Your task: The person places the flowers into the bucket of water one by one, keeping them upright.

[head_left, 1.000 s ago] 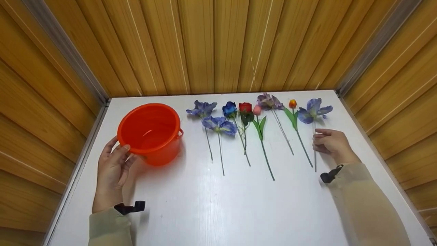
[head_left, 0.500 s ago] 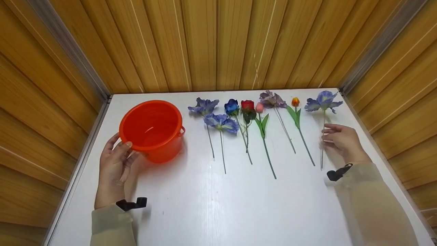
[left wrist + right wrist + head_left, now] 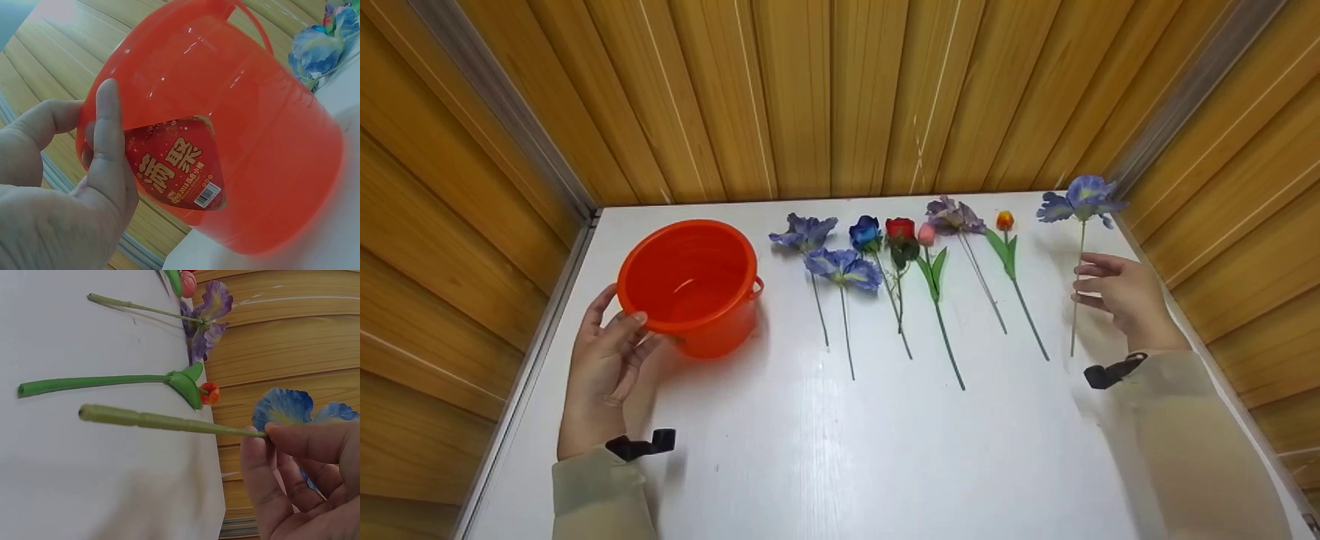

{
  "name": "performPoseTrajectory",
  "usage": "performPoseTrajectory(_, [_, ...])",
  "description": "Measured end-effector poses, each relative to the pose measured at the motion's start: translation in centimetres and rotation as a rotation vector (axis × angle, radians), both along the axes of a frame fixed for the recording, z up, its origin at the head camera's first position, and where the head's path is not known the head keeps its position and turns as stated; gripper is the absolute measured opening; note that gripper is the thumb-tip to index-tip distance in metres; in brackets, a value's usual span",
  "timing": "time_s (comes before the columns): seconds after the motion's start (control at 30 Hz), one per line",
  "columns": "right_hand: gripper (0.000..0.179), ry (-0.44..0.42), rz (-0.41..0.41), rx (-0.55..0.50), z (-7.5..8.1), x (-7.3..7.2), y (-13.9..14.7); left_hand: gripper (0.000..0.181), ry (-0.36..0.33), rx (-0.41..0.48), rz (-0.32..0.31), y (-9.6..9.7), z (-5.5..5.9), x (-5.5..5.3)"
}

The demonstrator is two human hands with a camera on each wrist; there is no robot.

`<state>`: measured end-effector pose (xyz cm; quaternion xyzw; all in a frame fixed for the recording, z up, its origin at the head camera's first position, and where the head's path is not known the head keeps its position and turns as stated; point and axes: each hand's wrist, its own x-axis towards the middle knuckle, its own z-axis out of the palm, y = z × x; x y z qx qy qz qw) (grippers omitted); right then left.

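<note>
From where I sit, my right hand (image 3: 1117,298) pinches the thin stem of the blue iris (image 3: 1080,199) between thumb and fingertips (image 3: 270,433), roughly at mid-stem; the stem's cut end hangs below and nearer to me than the hand, the bloom stands above and beyond it, so the long axis runs almost straight away from me, lifted off the table (image 3: 840,450). Across from that hand, well apart to its left, my left hand (image 3: 604,367) grips the near rim of the orange bucket (image 3: 690,285), thumb on the outside wall and fingers curled over the lip; the bucket stands open-mouth up just beyond that hand. Between the two hands lies the row of flowers (image 3: 896,255) on the table, stems pointing toward me, the orange tulip (image 3: 1005,222) closest to the right hand. The bucket lies far to the left of the held iris, the whole row between them.
</note>
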<state>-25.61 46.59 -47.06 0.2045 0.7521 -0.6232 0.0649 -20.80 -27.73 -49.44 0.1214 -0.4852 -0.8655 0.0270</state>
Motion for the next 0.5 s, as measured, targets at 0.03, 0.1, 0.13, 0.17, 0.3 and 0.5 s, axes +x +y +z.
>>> performPoseTrajectory(0.03, [0.049, 0.009, -0.003, -0.001, 0.2, 0.0, -0.1, 0.066, 0.003, 0.004, 0.001, 0.0, 0.0, 0.1])
performPoseTrajectory(0.1, [0.046, 0.025, -0.012, -0.013, 0.5, -0.1, -0.5, 0.065, 0.008, 0.014, 0.003, 0.0, -0.1, 0.2])
performPoseTrajectory(0.13, [0.044, 0.033, -0.018, -0.019, 0.7, -0.1, -0.6, 0.065, 0.012, 0.018, 0.003, 0.0, -0.1, 0.2])
performPoseTrajectory(0.17, [0.043, 0.039, -0.025, -0.029, 0.9, -0.2, -0.8, 0.065, 0.015, 0.02, 0.003, 0.0, -0.1, 0.2])
performPoseTrajectory(0.3, [0.04, 0.063, -0.042, -0.058, 1.7, -0.3, -1.4, 0.065, 0.013, 0.04, 0.008, 0.0, -0.2, 0.3])
performPoseTrajectory(0.5, [0.042, 0.122, -0.053, -0.106, 3.3, -0.7, -2.6, 0.063, -0.004, 0.043, 0.027, 0.2, -0.2, 0.1])
